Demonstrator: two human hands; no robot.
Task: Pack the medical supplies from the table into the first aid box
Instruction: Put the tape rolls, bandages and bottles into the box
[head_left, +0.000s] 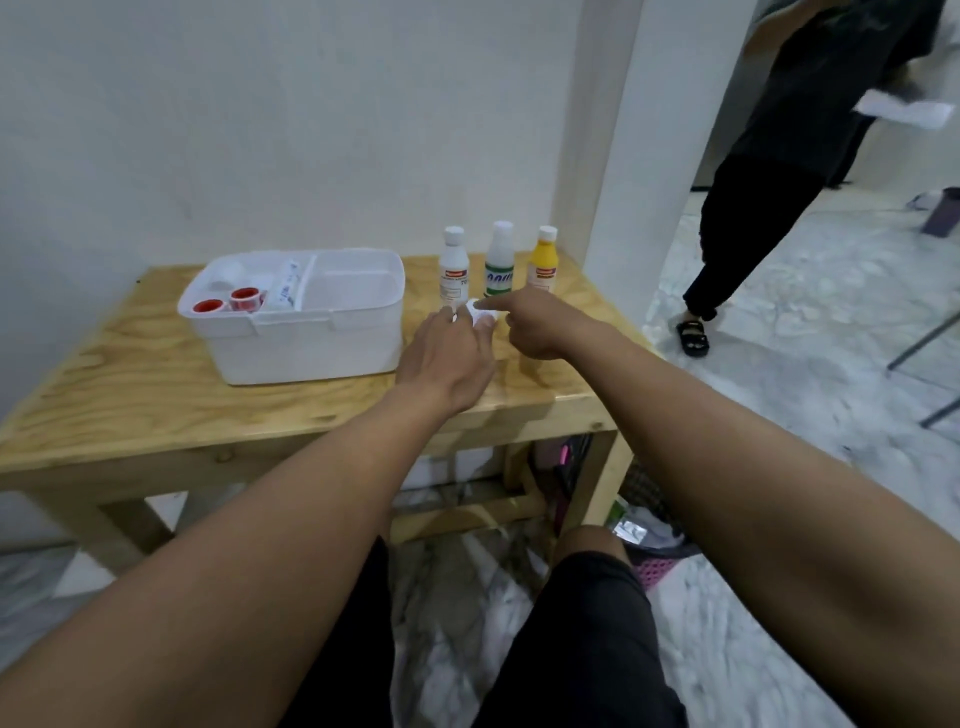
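Observation:
A white first aid box (311, 338) stands open on the wooden table (130, 395). Its left compartment holds two red-capped tape rolls (244, 300), a tube and small white items; the right compartment looks empty. Three bottles stand to its right: a white one (454, 270), a green-labelled one (500, 262) and a yellow one (542, 262). In front of them a small white item (480, 313) is pinched between my left hand (447, 358) and my right hand (540, 325). What the item is, I cannot make out.
The table stands against a white wall, with a white pillar (623, 156) at its right rear corner. Another person (769, 171) in dark clothes walks on the marble floor at the right. Bags and a pink basket (654, 569) lie under the table.

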